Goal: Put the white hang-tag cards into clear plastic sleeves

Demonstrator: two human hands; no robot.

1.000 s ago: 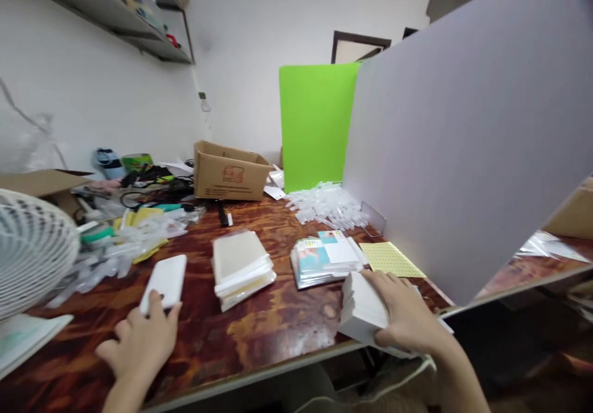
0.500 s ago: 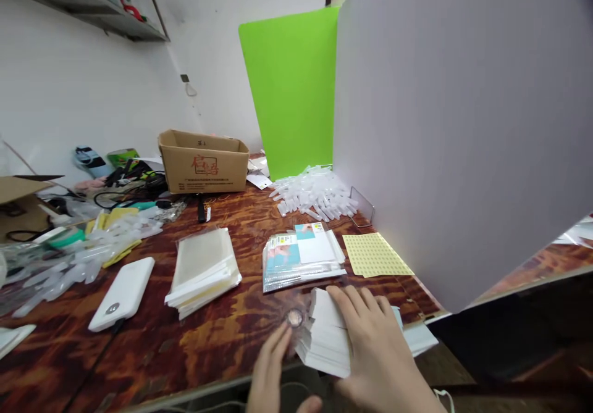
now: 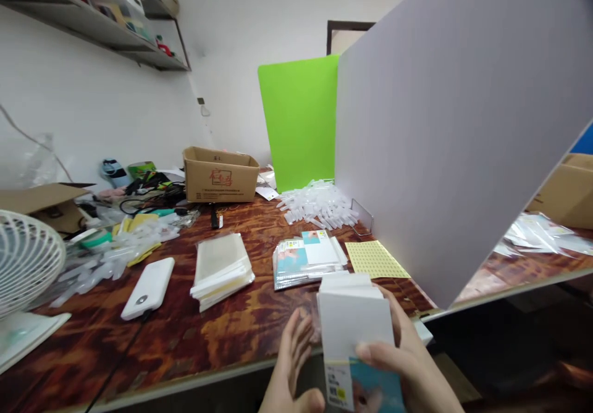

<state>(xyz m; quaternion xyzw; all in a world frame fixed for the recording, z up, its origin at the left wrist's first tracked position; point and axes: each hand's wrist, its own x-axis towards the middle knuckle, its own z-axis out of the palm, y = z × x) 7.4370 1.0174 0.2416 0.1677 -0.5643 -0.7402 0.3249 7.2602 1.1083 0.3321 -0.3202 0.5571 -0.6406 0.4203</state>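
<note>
Head view | Handling is judged partway: a card stack (image 3: 354, 323) is lifted at the near edge of the bench (image 3: 204, 351), printed packets (image 3: 310, 257) are piled beyond, translucent sleeves (image 3: 223, 262) are left unheld | The stack is gripped by the right hand's (image 3: 405, 354) fingers, thumb across its face; the left hand (image 3: 290, 367) is held open, just beside.
</note>
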